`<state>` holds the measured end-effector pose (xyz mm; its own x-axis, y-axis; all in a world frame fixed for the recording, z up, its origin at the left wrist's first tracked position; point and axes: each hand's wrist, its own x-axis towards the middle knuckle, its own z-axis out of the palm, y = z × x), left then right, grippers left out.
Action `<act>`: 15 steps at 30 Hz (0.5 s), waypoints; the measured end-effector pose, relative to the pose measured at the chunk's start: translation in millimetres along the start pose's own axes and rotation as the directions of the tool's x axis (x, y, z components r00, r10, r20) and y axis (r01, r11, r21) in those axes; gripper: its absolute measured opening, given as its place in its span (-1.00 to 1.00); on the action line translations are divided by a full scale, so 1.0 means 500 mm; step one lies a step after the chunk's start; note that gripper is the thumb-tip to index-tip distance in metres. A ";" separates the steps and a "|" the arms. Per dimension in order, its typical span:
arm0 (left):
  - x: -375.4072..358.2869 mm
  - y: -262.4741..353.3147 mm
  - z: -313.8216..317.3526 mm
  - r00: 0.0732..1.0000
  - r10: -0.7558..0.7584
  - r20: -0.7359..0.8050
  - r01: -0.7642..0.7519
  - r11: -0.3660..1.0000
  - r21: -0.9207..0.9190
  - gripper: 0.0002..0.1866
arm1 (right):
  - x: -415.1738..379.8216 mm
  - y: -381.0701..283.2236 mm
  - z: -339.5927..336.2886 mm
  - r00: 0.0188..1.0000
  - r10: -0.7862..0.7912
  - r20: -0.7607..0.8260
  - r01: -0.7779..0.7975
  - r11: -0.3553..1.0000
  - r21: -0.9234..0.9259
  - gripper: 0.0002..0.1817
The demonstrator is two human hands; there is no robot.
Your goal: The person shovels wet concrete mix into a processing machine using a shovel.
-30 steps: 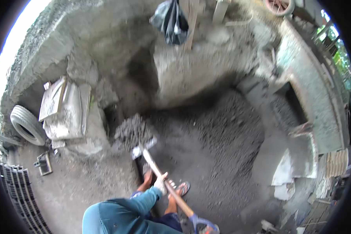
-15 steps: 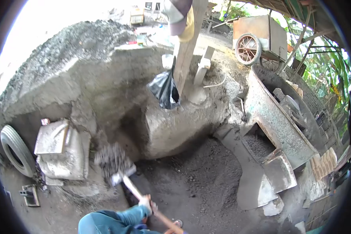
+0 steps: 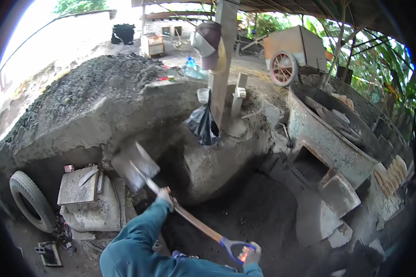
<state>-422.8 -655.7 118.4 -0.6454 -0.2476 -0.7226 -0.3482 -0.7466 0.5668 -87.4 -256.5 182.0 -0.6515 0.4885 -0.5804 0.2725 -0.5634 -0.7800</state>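
The left hand (image 3: 165, 195) grips the wooden shaft of the shovel (image 3: 171, 203) near the raised blade, which sits just below the gravel heap (image 3: 88, 87), while the right hand (image 3: 252, 254) closes its fingers around the blue D-handle above the dark sand pile (image 3: 254, 212).

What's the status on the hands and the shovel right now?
Left hand grips the shovel mid-shaft, right hand on the blue end handle. Blade raised, empty, facing the grey mound. Nothing between blade and mound.
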 end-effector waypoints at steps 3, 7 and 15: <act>-0.153 -0.269 -0.038 0.944 -0.286 -0.163 0.308 0.942 0.130 -0.82 | 0.042 0.093 -0.319 0.922 -0.231 -0.310 0.201 0.971 -0.126 -0.58; -0.271 -0.568 -0.056 0.704 -0.710 -0.035 0.684 0.663 0.303 -0.89 | -0.225 -0.007 -0.478 0.497 -0.668 -0.554 0.121 0.686 -0.718 -0.51; -0.630 -0.727 0.107 0.124 -0.991 -0.042 0.531 0.030 0.847 -0.82 | -0.694 0.330 -0.703 0.638 0.462 -0.617 -0.029 0.815 0.579 -0.38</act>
<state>-129.5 -273.1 161.2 0.2943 0.6835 -0.6680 -0.9290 0.3688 -0.0319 432.5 -284.6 172.5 0.1467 0.4623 -0.8745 -0.1690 -0.8593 -0.4827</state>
